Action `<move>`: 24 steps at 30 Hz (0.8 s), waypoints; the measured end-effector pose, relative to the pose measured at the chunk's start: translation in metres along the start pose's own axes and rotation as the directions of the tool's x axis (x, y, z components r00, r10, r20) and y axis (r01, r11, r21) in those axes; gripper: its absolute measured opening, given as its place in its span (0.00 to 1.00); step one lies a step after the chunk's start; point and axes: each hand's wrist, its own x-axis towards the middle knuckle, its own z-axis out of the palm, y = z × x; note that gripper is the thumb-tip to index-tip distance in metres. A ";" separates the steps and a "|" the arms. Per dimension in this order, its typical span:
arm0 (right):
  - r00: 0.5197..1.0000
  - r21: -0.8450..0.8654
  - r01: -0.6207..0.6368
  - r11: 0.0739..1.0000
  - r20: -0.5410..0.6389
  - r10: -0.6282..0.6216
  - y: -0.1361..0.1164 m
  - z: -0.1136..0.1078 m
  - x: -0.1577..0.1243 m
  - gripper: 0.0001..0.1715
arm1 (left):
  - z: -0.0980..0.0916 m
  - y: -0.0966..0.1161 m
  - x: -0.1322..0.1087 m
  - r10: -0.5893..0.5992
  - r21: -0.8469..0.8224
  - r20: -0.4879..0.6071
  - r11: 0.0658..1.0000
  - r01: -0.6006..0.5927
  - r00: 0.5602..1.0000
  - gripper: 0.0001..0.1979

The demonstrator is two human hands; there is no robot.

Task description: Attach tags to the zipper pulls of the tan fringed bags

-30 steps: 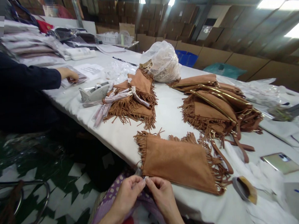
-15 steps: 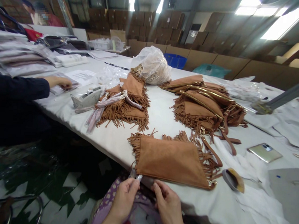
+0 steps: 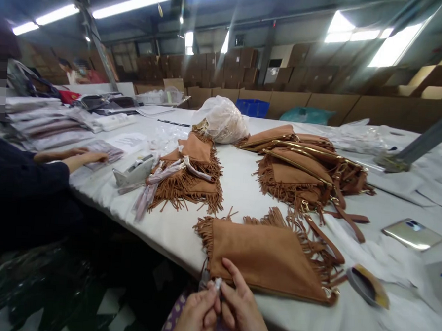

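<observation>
A brown fringed bag (image 3: 257,251) lies flat at the table's near edge, its zipper side toward me. Just below its near left corner, my left hand (image 3: 197,310) pinches a small whitish plastic wrapping (image 3: 218,283). My right hand (image 3: 242,305) meets it there, thumb and fingers closed at the same wrapping, with the index finger stretched up over the bag's lower edge. What lies inside the wrapping is hidden by my fingers. A clip and a brown wrist strap (image 3: 324,240) are at the bag's right side.
More fringed bags (image 3: 298,172) lie stacked behind, and others (image 3: 194,174) with wrapped straps sit left beside a tape dispenser (image 3: 137,171). A phone (image 3: 413,234) and a tape roll (image 3: 368,286) are at right. At left, a co-worker's hands (image 3: 84,159) touch a plastic-wrapped item.
My right hand has moved left and up to meet my left hand at the wrapping; they were apart before. The view has tilted up. The co-worker's second hand now shows.
</observation>
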 end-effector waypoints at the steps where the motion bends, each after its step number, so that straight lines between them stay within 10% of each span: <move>1: 1.000 -0.001 -0.014 1.000 -0.025 0.014 -0.004 0.001 -0.002 0.42 | 0.001 0.002 -0.003 0.013 0.022 -0.027 1.000 -0.013 1.000 0.30; 7: 0.997 -0.162 -0.052 0.985 -0.069 0.041 -0.005 -0.003 -0.004 0.40 | -0.008 -0.011 -0.008 0.144 0.278 -0.123 0.955 -0.105 0.982 0.29; 19: 0.983 -0.264 0.045 0.963 -0.160 -0.090 0.005 -0.002 -0.001 0.37 | -0.013 -0.012 -0.013 0.479 0.794 -0.076 0.560 -0.238 0.875 0.24; 24: 0.982 -0.248 0.066 0.967 -0.156 -0.107 0.010 0.002 0.005 0.36 | -0.021 -0.015 -0.013 0.647 0.853 -0.150 0.467 -0.233 0.748 0.20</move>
